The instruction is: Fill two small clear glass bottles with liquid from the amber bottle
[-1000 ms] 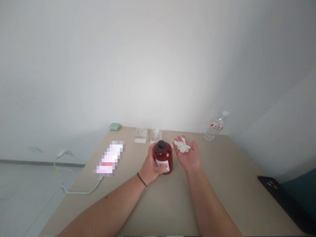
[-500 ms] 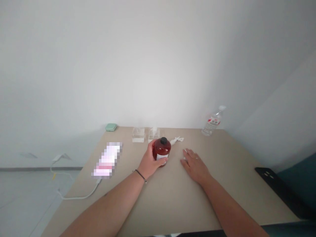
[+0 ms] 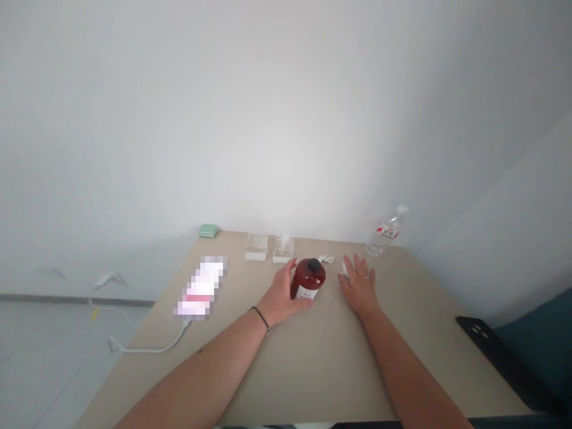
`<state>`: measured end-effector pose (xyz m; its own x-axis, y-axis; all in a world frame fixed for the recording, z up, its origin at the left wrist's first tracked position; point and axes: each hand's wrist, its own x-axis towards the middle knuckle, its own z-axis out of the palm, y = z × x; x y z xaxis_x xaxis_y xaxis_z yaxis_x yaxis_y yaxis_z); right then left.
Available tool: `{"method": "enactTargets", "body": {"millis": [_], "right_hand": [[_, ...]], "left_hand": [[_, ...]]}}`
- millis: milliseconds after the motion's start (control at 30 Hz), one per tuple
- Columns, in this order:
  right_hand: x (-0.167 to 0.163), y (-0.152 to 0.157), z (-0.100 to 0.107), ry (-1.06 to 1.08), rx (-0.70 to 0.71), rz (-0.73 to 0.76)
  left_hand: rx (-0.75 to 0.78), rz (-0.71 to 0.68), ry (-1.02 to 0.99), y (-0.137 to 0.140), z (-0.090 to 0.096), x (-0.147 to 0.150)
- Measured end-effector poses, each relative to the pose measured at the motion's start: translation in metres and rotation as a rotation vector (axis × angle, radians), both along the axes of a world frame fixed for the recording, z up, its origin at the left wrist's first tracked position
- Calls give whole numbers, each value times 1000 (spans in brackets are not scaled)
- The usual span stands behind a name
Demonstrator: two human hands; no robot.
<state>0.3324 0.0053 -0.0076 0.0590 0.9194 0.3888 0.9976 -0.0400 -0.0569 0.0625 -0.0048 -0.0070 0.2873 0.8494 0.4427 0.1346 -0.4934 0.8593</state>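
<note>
My left hand [image 3: 286,299] is wrapped round the left side of a reddish-brown bottle [image 3: 309,278] with a black cap and a white label. The bottle leans slightly to the right, and I cannot tell whether its base touches the table. To its right, my right hand [image 3: 360,287] lies palm down on the table with its fingers spread. A small piece of white tissue [image 3: 344,269] shows beside its thumb and index finger, partly hidden by the hand. Another crumpled white tissue [image 3: 326,260] lies behind the bottle.
Two clear boxes [image 3: 256,248] stand near the wall, one with something white poking out. A green case [image 3: 208,230] sits at the back left, a charging phone [image 3: 203,287] before it. A clear water bottle [image 3: 386,232] stands back right; a black phone-like object [image 3: 487,345] is at the right edge.
My left hand and the bottle have moved right, and more of the label shows. My right hand has slid right and its fingers have spread. The view has shifted slightly.
</note>
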Motion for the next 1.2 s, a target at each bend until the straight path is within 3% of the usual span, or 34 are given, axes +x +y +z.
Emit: {"method": "enactTargets", "body": {"millis": [67, 167, 267, 367, 467, 733, 867, 1033, 1200], "right_hand": [[-11, -3, 5, -1, 70, 59], [-32, 5, 10, -59, 35, 141], [-52, 22, 13, -95, -78, 172], [-62, 33, 15, -87, -148, 181], [-63, 35, 15, -96, -141, 199], [-59, 35, 16, -119, -112, 261], [-58, 37, 16, -113, -67, 297], [-48, 26, 32, 70, 258, 194], [-49, -18, 61, 577, 655, 72]], "left_hand": [[101, 160, -25, 9, -1, -11], [233, 484, 28, 30, -3, -27], [203, 732, 101, 52, -7, -36], [145, 828, 120, 68, -10, -40], [68, 861, 80, 79, -10, -44], [-239, 768, 84, 82, -5, -48], [-271, 776, 50, 78, -1, -48], [-259, 777, 31, 63, 5, -54], [-217, 731, 10, 32, 8, -66]]}}
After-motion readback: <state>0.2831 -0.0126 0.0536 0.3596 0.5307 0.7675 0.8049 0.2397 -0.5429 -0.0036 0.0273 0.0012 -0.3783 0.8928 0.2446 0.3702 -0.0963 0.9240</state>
